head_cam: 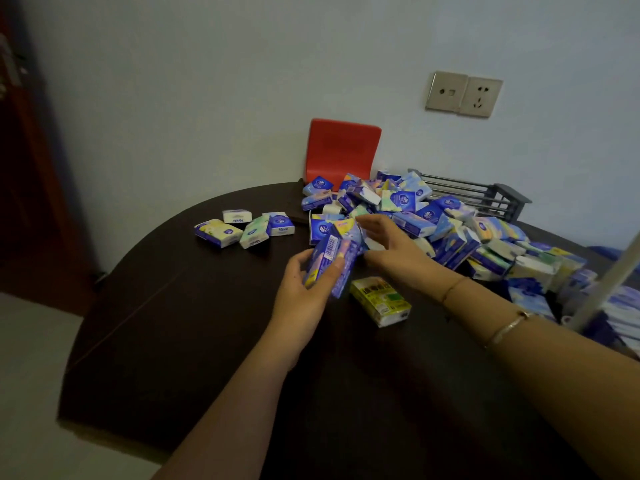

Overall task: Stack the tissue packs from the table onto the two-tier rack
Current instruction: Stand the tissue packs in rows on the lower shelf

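A big heap of blue and pastel tissue packs [429, 223] covers the back right of the dark table [180, 327]. My left hand [304, 292] grips a small stack of blue tissue packs [332, 261], held on edge above the table. My right hand [391, 244] reaches into the near edge of the heap with fingers spread, touching the held stack's far end. A yellow tissue pack [381, 301] lies just below my hands. Several loose packs [242, 228] lie apart at the left. The dark metal rack [485, 197] stands behind the heap, mostly hidden.
A red plastic chair back [343, 150] stands against the wall behind the table. A wall socket plate [464, 95] is above the rack. A white pole [609, 275] crosses the right edge. The table's rounded edge drops to the floor at left.
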